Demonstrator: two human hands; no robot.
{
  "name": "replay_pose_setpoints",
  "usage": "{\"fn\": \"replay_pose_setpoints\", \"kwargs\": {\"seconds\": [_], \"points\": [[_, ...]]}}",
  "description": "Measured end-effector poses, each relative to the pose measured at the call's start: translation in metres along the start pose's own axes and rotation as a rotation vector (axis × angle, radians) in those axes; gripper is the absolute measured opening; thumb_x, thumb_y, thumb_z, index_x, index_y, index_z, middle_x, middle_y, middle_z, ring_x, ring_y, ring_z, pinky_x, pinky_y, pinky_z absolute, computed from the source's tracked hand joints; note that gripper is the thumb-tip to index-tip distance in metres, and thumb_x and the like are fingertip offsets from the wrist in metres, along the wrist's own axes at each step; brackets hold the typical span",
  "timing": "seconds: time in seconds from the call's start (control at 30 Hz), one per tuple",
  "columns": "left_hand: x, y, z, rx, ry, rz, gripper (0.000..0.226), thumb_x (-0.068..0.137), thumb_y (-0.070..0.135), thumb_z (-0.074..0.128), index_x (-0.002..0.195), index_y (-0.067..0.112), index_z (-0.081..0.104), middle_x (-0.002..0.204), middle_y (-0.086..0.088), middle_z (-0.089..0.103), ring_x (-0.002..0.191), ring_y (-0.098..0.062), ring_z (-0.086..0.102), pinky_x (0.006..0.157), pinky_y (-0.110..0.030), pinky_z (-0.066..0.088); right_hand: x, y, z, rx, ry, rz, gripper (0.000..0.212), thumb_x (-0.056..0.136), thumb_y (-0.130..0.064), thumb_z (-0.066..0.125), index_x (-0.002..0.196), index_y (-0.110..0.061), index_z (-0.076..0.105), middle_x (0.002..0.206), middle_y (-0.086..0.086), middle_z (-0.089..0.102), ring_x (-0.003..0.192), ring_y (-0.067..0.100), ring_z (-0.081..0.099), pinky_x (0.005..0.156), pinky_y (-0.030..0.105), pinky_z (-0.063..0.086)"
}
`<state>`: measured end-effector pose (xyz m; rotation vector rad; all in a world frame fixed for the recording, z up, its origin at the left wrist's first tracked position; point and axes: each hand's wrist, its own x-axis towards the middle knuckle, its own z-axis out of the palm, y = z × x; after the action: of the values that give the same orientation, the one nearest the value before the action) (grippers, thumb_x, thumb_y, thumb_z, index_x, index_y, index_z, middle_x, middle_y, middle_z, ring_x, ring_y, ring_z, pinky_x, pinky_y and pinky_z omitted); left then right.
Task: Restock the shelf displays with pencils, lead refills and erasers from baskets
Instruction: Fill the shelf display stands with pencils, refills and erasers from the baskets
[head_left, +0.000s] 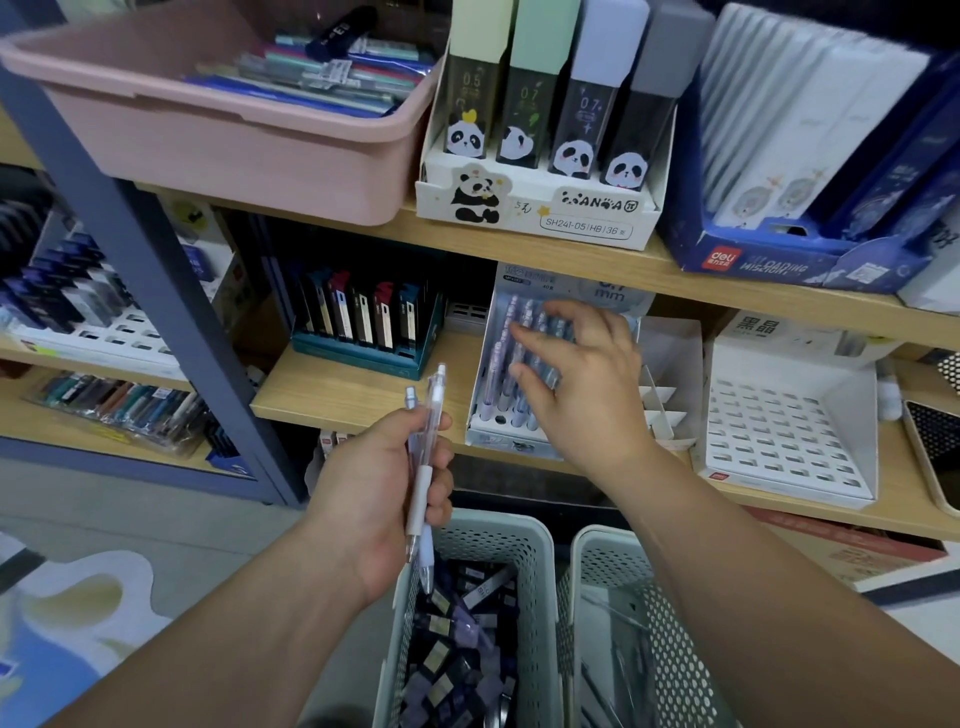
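Pencils (423, 457), two, sit in the left hand's (384, 483) curled grip above a mesh basket (524, 561), long axis 6 to 12 o'clock, caps toward 12. At 1 o'clock, the right hand (576, 384) spreads loose fingers over the stocked display tray (514, 441), perhaps touching it.

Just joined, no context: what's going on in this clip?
A person is restocking stationery displays. The left hand grips two mechanical pencils; the right hand reaches, fingers spread, over the pencil display on the middle shelf. Two perforated baskets stand below, one holding small dark boxes.
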<state>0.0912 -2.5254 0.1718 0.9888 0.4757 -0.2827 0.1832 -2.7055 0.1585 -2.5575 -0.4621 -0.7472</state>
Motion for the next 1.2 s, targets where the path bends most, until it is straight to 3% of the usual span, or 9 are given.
{"fn": "replay_pose_setpoints", "kwargs": {"seconds": [0.13,0.23,0.33,0.5,0.67,0.83,0.97,1.07,1.2], "points": [[-0.002,0.0,0.005,0.003,-0.046,0.035,0.018,0.099,0.027,0.056,0.107,0.012,0.06,0.067,-0.002,0.053,0.048,-0.013,0.039,0.041,-0.023,0.033,-0.006,-0.013,-0.018,0.13,0.057,0.022,0.035,0.093,-0.036,0.062,0.124,-0.022,0.069,0.117,0.0,0.062,0.112,0.022,0.052,0.095,0.036,0.041],[-0.003,0.0,0.01,0.053,-0.083,0.084,0.017,0.093,0.026,0.064,0.104,0.014,0.066,0.071,-0.002,0.055,0.052,-0.013,0.042,0.044,-0.024,0.035,-0.007,-0.033,-0.035,0.524,-0.113,0.283,0.021,0.094,-0.032,0.069,0.109,-0.018,0.073,0.098,-0.004,0.07,0.092,0.007,0.06,0.083,0.016,0.045],[-0.004,-0.002,0.018,0.093,-0.136,0.114,0.01,0.093,0.025,0.065,0.097,0.016,0.069,0.073,-0.003,0.056,0.054,-0.013,0.041,0.046,-0.024,0.034,-0.012,-0.045,-0.043,0.896,-0.301,0.515,0.016,0.086,-0.019,0.079,0.101,-0.02,0.075,0.091,0.007,0.075,0.082,0.01,0.069,0.076,0.021,0.056],[-0.005,-0.006,0.025,0.215,-0.173,0.166,0.007,0.092,0.027,0.067,0.087,0.024,0.069,0.072,-0.002,0.052,0.056,-0.012,0.039,0.05,-0.026,0.031,-0.017,-0.046,-0.052,1.044,-0.29,0.6,0.026,0.087,-0.01,0.076,0.111,-0.02,0.071,0.085,0.018,0.074,0.073,0.013,0.064,0.065,0.021,0.049],[-0.003,-0.009,0.024,0.154,-0.091,0.124,0.021,0.098,0.028,0.057,0.093,0.017,0.074,0.077,-0.009,0.065,0.059,-0.016,0.045,0.05,-0.028,0.035,-0.009,-0.039,-0.054,1.05,-0.198,0.602,0.029,0.086,-0.003,0.076,0.11,-0.017,0.071,0.074,0.016,0.07,0.063,0.016,0.062,0.066,0.026,0.055],[0.001,-0.007,0.018,0.198,0.121,0.122,0.03,0.101,0.023,0.053,0.092,0.014,0.08,0.087,-0.005,0.068,0.056,-0.013,0.046,0.051,-0.029,0.036,0.006,-0.021,-0.056,0.871,-0.029,0.577,0.029,0.084,-0.016,0.081,0.102,-0.022,0.059,0.072,0.012,0.072,0.063,0.015,0.066,0.073,0.038,0.057],[0.007,-0.005,0.007,0.193,0.257,0.053,0.025,0.099,0.015,0.052,0.098,0.009,0.076,0.087,-0.007,0.064,0.056,-0.014,0.043,0.05,-0.03,0.035,0.011,-0.014,-0.046,0.644,0.064,0.473,0.031,0.081,-0.023,0.085,0.093,-0.03,0.057,0.075,-0.002,0.068,0.067,0.001,0.062,0.066,0.017,0.05],[0.008,-0.004,0.005,0.186,0.235,0.07,0.021,0.099,0.015,0.053,0.104,0.01,0.073,0.078,-0.006,0.059,0.055,-0.014,0.042,0.048,-0.028,0.034,0.007,-0.016,-0.031,0.482,0.025,0.314,0.028,0.084,-0.024,0.081,0.094,-0.029,0.056,0.076,-0.013,0.061,0.071,-0.003,0.058,0.068,0.015,0.049],[0.009,-0.002,0.001,0.167,0.223,0.128,0.013,0.102,0.01,0.049,0.109,0.013,0.06,0.076,-0.01,0.07,0.053,-0.014,0.046,0.047,-0.029,0.035,0.001,-0.019,-0.019,0.331,0.013,0.171,0.026,0.085,-0.027,0.08,0.102,-0.017,0.063,0.079,-0.012,0.06,0.073,0.004,0.056,0.07,0.017,0.048]]}}
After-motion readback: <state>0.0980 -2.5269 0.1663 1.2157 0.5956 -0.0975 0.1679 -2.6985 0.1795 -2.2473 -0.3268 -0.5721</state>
